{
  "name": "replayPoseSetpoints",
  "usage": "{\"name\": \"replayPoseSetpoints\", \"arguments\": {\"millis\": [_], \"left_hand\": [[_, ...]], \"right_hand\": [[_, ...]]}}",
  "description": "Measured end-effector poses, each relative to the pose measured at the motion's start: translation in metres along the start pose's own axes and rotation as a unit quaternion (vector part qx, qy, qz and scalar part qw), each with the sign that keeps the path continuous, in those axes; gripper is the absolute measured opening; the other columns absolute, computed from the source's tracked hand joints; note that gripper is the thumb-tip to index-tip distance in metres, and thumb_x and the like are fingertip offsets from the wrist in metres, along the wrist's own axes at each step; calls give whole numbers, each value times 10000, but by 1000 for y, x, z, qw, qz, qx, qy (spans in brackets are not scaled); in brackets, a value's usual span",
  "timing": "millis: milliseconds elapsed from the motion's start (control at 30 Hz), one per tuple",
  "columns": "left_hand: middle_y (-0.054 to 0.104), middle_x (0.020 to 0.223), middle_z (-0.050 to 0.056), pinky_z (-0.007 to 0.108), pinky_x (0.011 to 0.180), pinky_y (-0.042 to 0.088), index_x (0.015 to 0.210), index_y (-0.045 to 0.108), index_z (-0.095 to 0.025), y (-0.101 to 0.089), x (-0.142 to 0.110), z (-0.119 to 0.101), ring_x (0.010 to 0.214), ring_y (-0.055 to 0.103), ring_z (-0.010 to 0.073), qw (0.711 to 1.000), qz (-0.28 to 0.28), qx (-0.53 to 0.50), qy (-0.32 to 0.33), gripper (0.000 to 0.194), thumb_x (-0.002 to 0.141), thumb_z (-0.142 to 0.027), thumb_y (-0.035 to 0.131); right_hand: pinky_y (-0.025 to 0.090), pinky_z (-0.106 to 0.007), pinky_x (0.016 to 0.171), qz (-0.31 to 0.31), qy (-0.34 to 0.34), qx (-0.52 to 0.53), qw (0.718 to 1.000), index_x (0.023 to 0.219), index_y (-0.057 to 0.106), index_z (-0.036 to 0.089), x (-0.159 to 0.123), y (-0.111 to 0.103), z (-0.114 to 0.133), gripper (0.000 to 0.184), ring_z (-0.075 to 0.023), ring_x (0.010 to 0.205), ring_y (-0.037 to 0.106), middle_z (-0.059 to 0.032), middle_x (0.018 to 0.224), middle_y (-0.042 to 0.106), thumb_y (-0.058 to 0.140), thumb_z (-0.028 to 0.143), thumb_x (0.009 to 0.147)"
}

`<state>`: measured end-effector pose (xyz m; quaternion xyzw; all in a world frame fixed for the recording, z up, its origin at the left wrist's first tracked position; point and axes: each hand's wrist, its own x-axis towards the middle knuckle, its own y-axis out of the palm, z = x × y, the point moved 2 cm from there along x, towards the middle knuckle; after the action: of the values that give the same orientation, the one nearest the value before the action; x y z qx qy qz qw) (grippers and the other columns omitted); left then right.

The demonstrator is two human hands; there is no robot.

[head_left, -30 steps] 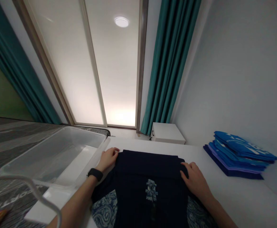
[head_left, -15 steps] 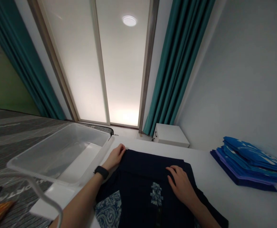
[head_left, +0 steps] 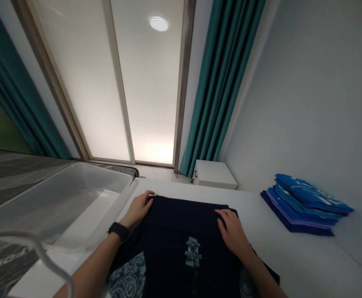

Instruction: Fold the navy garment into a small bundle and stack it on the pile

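A dark navy garment (head_left: 174, 223), with a pale patterned motif at its middle and a blue paisley panel (head_left: 129, 275) at lower left, lies spread on the white table. My left hand (head_left: 139, 209), wearing a black watch on the wrist, rests at its far left corner; thumb and forefinger are apart, the other fingers partly hidden. Lying on the cloth near the far right corner, my right hand (head_left: 232, 231) has its fingers spread. Its forearm covers part of the garment's right side.
A clear plastic bin (head_left: 72, 207) stands left of the garment. Folded blue and purple cloths (head_left: 305, 207) are stacked at right, near the wall. Beyond the white table (head_left: 252, 203) is a low white cabinet (head_left: 214, 174). A pale curved tube (head_left: 44, 252) crosses the lower left.
The view has shifted, so most things appear further left. My left thumb and forefinger look wider apart at the corner, and my right hand lies closer to the garment's far edge.
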<state>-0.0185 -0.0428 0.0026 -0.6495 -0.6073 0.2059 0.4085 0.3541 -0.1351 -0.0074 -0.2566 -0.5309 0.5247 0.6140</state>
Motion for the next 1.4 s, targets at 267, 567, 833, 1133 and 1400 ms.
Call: {"name": "replayPoseSetpoints", "arguments": {"millis": [267, 567, 833, 1133, 1400], "left_hand": [[688, 842, 45, 321, 736, 468, 1060, 621, -193, -2, 3, -4, 831, 648, 238, 1000, 7, 5, 15, 326, 869, -353, 412], [686, 809, 34, 323, 724, 477, 1054, 621, -204, 1, 5, 2, 775, 637, 233, 1000, 15, -25, -2, 334, 860, -383, 416], [707, 914, 51, 335, 783, 482, 1036, 628, -205, 2, 4, 1, 876, 648, 247, 999, 8, -38, -1, 313, 852, -362, 428], [682, 1013, 78, 361, 859, 469, 1076, 617, -196, 0, 6, -6, 984, 625, 251, 999, 3, 41, -15, 301, 866, -267, 413], [532, 1387, 122, 451, 1090, 306, 1360, 504, -199, 25, -30, -88, 1295, 452, 294, 968, 0, 193, 158, 455, 923, -307, 439]], "right_hand": [[408, -351, 835, 65, 135, -105, 983, 1001, 648, 168, 30, -21, -81, 292, -249, 960, 557, -119, 972, 611, 371, 227, 930], [432, -253, 703, 102, 99, -4, 990, 1061, 524, 209, 38, -11, -80, 222, -171, 781, 637, -13, 843, 662, 346, 195, 929], [449, -329, 865, 66, 115, -15, 991, 1266, 488, 208, 41, -2, -77, 353, -229, 1085, 619, -104, 1261, 623, 352, 195, 940], [441, -394, 882, 22, 53, -147, 987, 1236, 574, 154, 39, -17, -44, 372, -284, 1050, 582, -154, 1106, 641, 371, 169, 924], [243, -439, 1135, 103, -51, -98, 988, 1405, 461, 130, 19, -3, 45, 490, -267, 1366, 372, -128, 1464, 456, 328, 323, 976]]}}
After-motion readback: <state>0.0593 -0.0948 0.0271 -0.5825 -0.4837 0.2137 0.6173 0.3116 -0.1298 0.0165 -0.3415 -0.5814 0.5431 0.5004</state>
